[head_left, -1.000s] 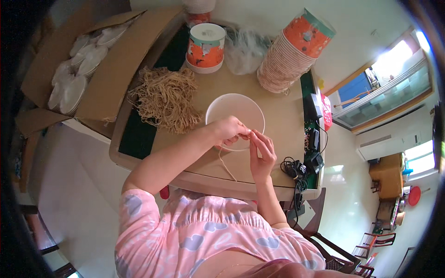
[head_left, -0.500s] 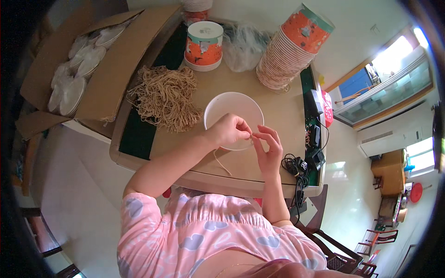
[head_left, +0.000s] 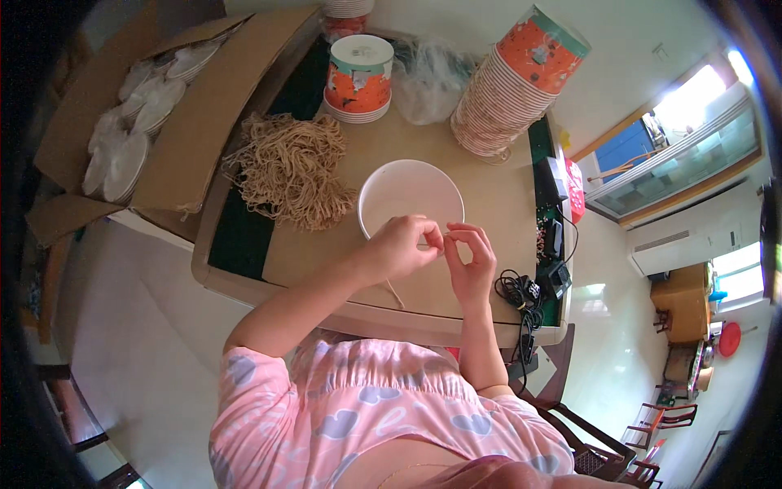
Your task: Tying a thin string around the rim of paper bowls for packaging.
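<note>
Room: pale tiled floor, bright windows at right, chairs in the lower right corner.
Desk (head_left: pixel 481 204): tan top with dark green strips along the left and right edges, rounded front edge.
Bowl (head_left: pixel 407 196): white, upright, mid-desk, just beyond both hands; inside looks bare.
Left hand (head_left: pixel 403 244): over the bowl's near rim, fingers curled in, thumb and forefinger pinched narrow on a thin string (head_left: pixel 394 292).
Right hand (head_left: pixel 471 261): just right of the left one, fingertips nearly meeting it, thumb and forefinger pinched; cannot tell if it grips the same string.
String: pale strand trails from the left hand down toward the desk's front edge.
String pile (head_left: pixel 289 167): tangled tan heap left of the bowl, partly on the green strip.
Cup (head_left: pixel 358 75): orange printed, far side, on a short stack.
Cup stack (head_left: pixel 509 90): tall, leaning, far right.
Bag (head_left: pixel 428 77): clear plastic, between cup and stack.
Box (head_left: pixel 155 122): open cardboard, left of desk, holding white lids (head_left: pixel 134 138).
Cables (head_left: pixel 521 293): black, right front corner.
</note>
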{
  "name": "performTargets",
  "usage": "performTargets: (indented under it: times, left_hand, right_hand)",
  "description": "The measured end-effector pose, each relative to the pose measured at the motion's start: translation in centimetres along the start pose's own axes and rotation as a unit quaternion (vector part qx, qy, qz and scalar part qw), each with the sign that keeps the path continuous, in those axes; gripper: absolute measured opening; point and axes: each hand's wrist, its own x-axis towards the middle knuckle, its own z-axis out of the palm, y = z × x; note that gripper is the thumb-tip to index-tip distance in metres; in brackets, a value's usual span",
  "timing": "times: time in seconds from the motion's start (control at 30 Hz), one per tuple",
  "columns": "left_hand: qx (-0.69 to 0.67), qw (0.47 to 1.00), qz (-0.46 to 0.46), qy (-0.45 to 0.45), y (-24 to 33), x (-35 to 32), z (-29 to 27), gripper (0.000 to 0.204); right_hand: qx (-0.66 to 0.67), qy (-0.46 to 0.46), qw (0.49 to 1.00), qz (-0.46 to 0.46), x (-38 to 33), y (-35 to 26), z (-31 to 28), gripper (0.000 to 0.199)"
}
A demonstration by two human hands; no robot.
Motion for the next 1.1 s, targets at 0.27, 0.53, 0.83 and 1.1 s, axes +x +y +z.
performTargets:
  times: [0.27,0.53,0.83,1.1]
  left_hand:
    - [0.015,0.995,0.002,0.097,-0.4,-0.2,0.6,0.011]
    - [-0.031,0.997,-0.013,0.064,0.4,-0.6,1.0,0.010]
    - [0.128,0.977,0.085,0.146,-0.5,-0.6,1.8,0.012]
    - [0.154,0.971,0.067,0.173,0.0,-1.2,1.7,0.008]
  right_hand:
    - [0.022,0.015,1.000,-0.006,-0.2,0.3,0.2,0.010]
    - [0.020,0.016,1.000,-0.006,-0.3,0.5,0.4,0.011]
    - [0.006,0.001,1.000,-0.015,0.0,0.2,0.2,0.011]
    - [-0.024,-0.018,0.999,-0.027,0.1,-0.7,0.1,0.010]
